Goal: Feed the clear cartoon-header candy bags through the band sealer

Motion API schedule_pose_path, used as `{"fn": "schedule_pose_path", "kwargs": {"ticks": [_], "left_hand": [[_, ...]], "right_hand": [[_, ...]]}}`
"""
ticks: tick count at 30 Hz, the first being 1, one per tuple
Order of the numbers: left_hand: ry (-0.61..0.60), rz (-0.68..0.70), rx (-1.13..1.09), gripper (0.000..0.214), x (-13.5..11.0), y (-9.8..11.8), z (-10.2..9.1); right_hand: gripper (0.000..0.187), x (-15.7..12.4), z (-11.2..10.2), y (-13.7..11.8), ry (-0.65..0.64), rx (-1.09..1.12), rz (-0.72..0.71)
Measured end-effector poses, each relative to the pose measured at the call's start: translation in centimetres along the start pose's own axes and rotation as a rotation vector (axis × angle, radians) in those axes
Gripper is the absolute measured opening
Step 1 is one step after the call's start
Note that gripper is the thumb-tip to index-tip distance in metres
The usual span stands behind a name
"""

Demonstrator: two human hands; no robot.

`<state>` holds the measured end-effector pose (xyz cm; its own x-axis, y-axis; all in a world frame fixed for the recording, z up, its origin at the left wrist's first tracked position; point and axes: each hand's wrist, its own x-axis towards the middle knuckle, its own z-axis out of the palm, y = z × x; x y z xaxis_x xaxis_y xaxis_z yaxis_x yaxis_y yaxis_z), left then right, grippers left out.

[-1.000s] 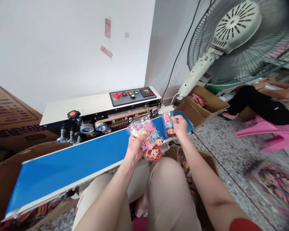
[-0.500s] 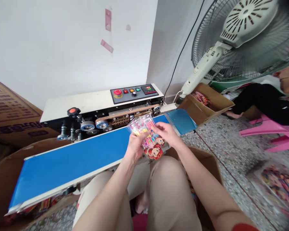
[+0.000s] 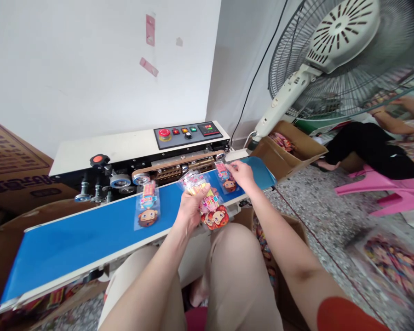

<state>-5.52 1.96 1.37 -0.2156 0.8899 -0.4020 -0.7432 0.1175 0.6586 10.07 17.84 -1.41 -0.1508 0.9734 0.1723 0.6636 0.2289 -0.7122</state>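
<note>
My left hand point(image 3: 190, 208) is closed around a fanned stack of clear plastic packets point(image 3: 214, 217) with cartoon-face cards and "Stick" lettering, held over the front edge of the blue belt. My right hand point(image 3: 241, 174) pinches the upper part of a single packet point(image 3: 229, 185) at the right part of the belt point(image 3: 100, 232). Farther left, one more packet point(image 3: 147, 217) lies face up on the belt, its top edge close to the rollers. Behind the belt runs a band sealing machine point(image 3: 124, 142) with wheels and a brown band.
A control panel point(image 3: 189, 134) with a red stop button tops the machine. At the right are a fan point(image 3: 341, 27), an open carton point(image 3: 307, 156) and a pink stool point(image 3: 376, 188) near another person's leg. Bagged packets point(image 3: 396, 257) lie on the floor.
My right hand has left the stack and moved right with one packet, down to the belt. A packet now shows on the belt to the left. The view has shifted slightly.
</note>
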Motion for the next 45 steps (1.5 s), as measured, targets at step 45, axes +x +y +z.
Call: {"fn": "schedule_pose_path", "kwargs": {"ticks": [45], "left_hand": [[-0.067, 0.197, 0.152, 0.044, -0.1, -0.8, -0.2]], "right_hand": [[0.031, -9.9, -0.4, -3.7, -0.335, 0.637, 0.069]]}}
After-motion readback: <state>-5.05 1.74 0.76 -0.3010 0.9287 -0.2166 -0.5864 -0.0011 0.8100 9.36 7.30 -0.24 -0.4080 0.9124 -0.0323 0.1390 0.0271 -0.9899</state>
